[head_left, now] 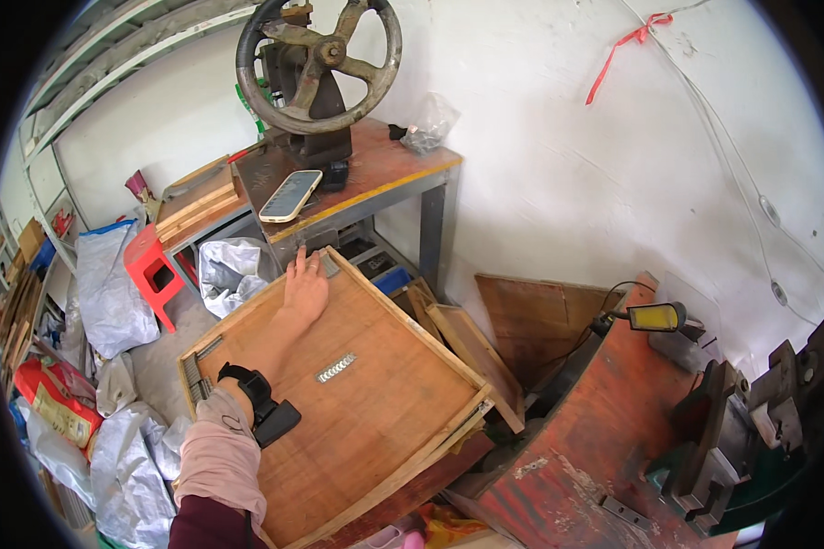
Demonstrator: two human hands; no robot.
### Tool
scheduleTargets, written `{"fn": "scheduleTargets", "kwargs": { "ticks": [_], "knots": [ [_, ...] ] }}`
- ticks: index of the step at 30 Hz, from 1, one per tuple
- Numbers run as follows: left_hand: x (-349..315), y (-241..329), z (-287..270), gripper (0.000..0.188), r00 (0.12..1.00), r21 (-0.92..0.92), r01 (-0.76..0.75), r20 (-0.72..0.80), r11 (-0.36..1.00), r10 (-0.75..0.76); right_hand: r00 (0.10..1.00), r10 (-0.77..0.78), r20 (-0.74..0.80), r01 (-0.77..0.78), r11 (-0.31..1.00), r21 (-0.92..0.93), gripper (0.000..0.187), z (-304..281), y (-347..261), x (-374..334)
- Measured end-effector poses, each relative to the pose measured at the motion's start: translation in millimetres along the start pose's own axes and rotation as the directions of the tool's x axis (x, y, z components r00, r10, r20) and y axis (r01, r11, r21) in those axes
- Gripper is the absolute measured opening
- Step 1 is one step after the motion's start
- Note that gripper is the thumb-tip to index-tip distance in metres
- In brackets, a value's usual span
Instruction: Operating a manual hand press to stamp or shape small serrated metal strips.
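My left hand (307, 288) reaches over the far corner of a shallow wooden tray (394, 393), fingers stretched out and slightly apart, with nothing visible in them. Right beside the fingers, a short row of small grey metal parts (330, 264) lies along the tray's far rim. In the middle of the tray sits another row of small silver metal parts (336, 368). More rows of grey metal parts (195, 377) line the left side, partly hidden by my forearm, which wears a black wrist strap (261, 403). My right hand is out of view.
Beyond the tray stands a workbench (375, 151) with a hand-wheel press (330, 55) and a phone (290, 196). A red stool (151, 265) and sacks (114, 293) crowd the left. At right, a worn red table (568, 457) carries a vise-like machine (723, 448) and a lamp (656, 317).
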State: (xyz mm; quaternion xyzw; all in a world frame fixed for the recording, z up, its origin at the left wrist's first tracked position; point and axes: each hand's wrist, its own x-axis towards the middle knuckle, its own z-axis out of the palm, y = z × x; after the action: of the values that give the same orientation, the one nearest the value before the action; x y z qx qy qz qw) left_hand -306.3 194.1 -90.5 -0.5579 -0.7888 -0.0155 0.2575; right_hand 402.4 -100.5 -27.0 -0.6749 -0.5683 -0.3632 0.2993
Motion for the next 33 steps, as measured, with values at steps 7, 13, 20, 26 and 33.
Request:
{"fn": "scheduleTargets", "kwargs": {
  "ticks": [7,13,20,26,33],
  "knots": [
    [18,-6,-24,0.043,0.962,-0.317,0.246,0.197,0.916,-0.190,0.999,-0.031,-0.035,0.031,0.999,-0.017,0.047,3,1,-2],
    [35,-15,-38,0.049,0.862,-0.338,0.396,0.459,0.854,-0.218,0.998,-0.030,-0.059,0.028,0.999,-0.030,0.047,3,0,0],
    [17,-5,-61,0.053,0.881,-0.317,0.271,0.462,0.909,-0.101,0.997,-0.045,-0.067,0.045,0.999,0.006,0.045,4,5,1],
    [-13,2,-88,0.055,0.832,-0.429,0.184,0.546,0.884,0.092,0.995,-0.091,-0.051,0.084,0.989,-0.118,0.043,4,4,-1],
    [-20,9,-92,0.056,0.862,-0.453,0.169,0.498,0.875,0.091,0.998,0.009,-0.059,-0.010,1.000,-0.021,0.040,0,5,-5]
  ]
}}
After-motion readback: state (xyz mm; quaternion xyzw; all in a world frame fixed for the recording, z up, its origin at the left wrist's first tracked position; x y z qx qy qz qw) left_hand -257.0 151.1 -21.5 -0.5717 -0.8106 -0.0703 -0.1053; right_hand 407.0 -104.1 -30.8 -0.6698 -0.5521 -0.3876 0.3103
